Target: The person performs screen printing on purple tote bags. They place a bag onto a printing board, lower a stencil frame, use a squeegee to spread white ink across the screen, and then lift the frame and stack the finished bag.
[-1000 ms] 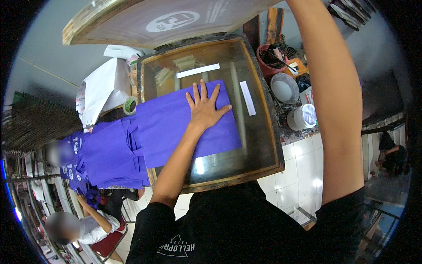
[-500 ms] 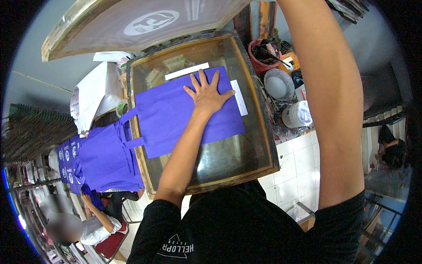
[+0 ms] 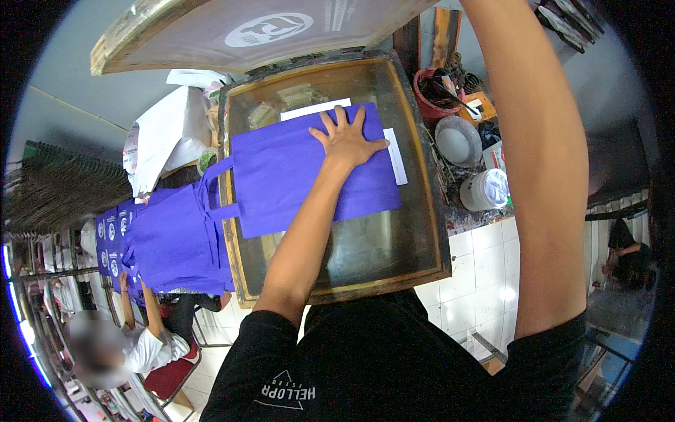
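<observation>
My left hand (image 3: 346,142) lies flat with fingers spread on a purple cloth bag (image 3: 285,179). The bag rests on a dark, glossy board (image 3: 411,243) with a worn wooden frame; its handles (image 3: 221,190) hang past the left edge. One white strip (image 3: 315,108) sits along the bag's far edge, another (image 3: 396,156) by its right edge. Above, a wood-framed printing screen (image 3: 204,32) with a pale round design is tilted up. Up the right side stretches my right forearm (image 3: 541,126); its hand is beyond the upper edge, out of sight.
More purple bags (image 3: 176,243) are stacked to the left, where a seated person (image 3: 151,348) has hands on them. On the right stand a white tub (image 3: 485,190), a grey bowl (image 3: 458,139) and a red basket (image 3: 429,95) of tools. White wrapping (image 3: 165,137) lies behind left.
The view has shifted a little, moving the board and screen rightward in the picture. My left hand stays spread on the bag. The seated person now has both hands raised at the stacked bags.
</observation>
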`<action>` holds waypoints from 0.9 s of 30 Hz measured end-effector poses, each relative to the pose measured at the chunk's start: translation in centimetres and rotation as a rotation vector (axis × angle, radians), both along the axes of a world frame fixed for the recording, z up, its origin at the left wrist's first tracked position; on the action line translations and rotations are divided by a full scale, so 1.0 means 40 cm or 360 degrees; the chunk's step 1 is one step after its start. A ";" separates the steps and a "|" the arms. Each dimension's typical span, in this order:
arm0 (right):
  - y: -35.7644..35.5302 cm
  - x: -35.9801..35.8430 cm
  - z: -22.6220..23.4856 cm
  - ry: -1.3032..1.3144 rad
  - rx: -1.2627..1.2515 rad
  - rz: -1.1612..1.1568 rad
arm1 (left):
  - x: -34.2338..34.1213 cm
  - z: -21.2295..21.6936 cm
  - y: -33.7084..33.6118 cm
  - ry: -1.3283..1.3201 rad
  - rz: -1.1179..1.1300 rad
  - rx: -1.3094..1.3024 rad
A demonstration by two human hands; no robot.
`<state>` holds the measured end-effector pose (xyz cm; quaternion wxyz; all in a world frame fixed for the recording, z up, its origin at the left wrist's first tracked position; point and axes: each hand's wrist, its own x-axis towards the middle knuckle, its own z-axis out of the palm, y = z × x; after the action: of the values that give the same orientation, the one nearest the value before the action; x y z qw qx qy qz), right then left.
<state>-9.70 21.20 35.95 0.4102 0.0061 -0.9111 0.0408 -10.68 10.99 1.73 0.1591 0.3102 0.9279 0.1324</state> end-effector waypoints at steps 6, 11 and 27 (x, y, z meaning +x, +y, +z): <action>-0.075 0.106 -0.046 -0.0310 -0.0254 0.0032 | 0.005 0.069 -0.085 0.0026 -0.0007 0.0828; -0.107 0.213 -0.216 -0.0443 -0.0462 0.0002 | 0.118 0.252 -0.366 -0.0793 0.0050 0.2452; 0.009 -0.150 -0.730 -0.0915 -0.0443 0.0024 | 0.396 -0.004 -0.594 -0.2397 0.1706 0.2397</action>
<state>-15.72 21.55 6.75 0.1325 -0.0552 -0.9753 0.1680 5.17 -12.76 1.55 0.3660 -0.2572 0.3014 0.8421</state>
